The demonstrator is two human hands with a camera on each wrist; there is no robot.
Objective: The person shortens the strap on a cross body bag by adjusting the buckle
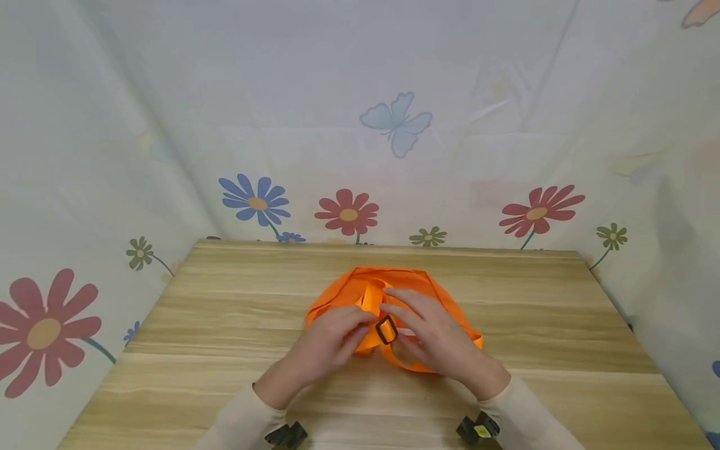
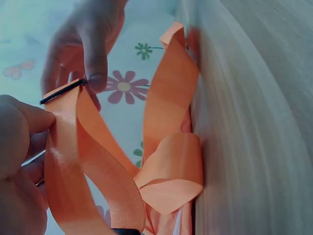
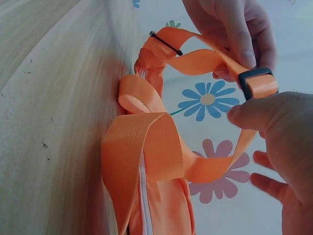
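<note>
An orange bag [image 1: 337, 297] with webbing straps lies in the middle of the table, its white zip [image 3: 143, 193] showing in the right wrist view. My left hand [image 1: 335, 337] pinches an orange strap [image 2: 62, 161] between thumb and fingers, just beside a black buckle [image 3: 246, 83] threaded with the webbing. At the other side of that buckle is my right hand [image 1: 439, 334], its thumb against the buckle in the right wrist view. Its fingers reach loosely past the buckle, spread apart. A second black slider [image 3: 166, 43] sits farther along the looped strap.
The wood-grain table [image 1: 225, 294] runs out to both sides of the bag. Behind and beside it hangs a pale curtain [image 1: 304, 94] printed with flowers and a butterfly. Loose strap loops [image 3: 146, 142] stand up from the bag near both hands.
</note>
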